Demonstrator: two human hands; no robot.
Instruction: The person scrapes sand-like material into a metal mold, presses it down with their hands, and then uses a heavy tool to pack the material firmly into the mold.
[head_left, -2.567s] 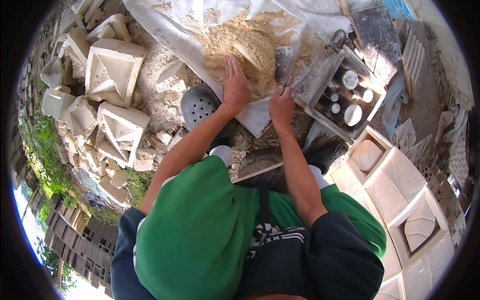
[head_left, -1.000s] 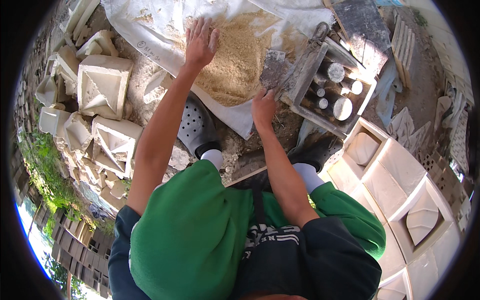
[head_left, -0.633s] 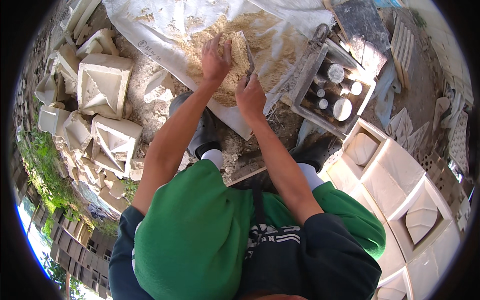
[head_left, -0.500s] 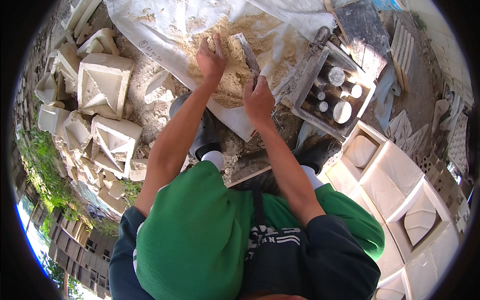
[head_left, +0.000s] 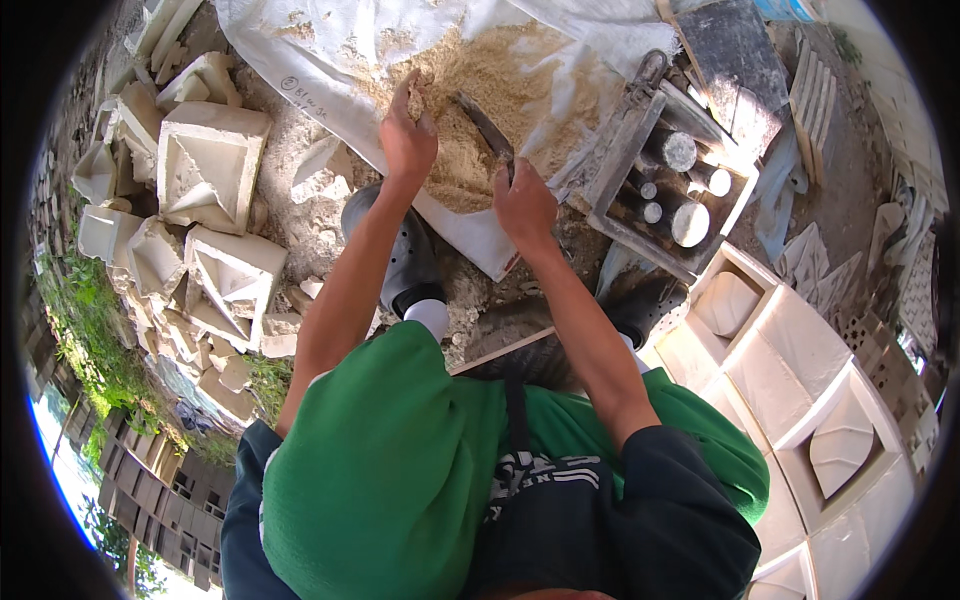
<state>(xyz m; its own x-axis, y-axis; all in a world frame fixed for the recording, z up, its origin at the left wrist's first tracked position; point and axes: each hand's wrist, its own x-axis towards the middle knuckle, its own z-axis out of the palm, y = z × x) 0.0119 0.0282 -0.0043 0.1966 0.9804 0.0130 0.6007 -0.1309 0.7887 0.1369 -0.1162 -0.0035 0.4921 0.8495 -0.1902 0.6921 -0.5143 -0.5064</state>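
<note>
In my right hand [head_left: 525, 203] is the handle end of a narrow trowel [head_left: 482, 122], gripped with the fingers closed. Its dark, thin blade points up and left over a heap of damp, sandy mix [head_left: 465, 150]. My left hand [head_left: 408, 140] is at the heap's left side, with its fingers stretched up and apart and their tips dusted with sand. The heap is spread on a white woven sheet [head_left: 300, 75], whose near corner hangs toward my feet. Whether some of the mix lies in the left palm is hidden.
To the left, pale cast molds [head_left: 210, 165] lie piled on rubble. At right stands a wooden box [head_left: 620, 232] holding several round cylinders. Rows of pale molds with leaf-shaped reliefs [head_left: 840, 440] fill the lower right. A dark board [head_left: 730, 55] leans at the back.
The trowel blade has turned from broad side to edge and tilted further left. My left hand has shifted slightly left and down; my right hand has moved a little right and down.
</note>
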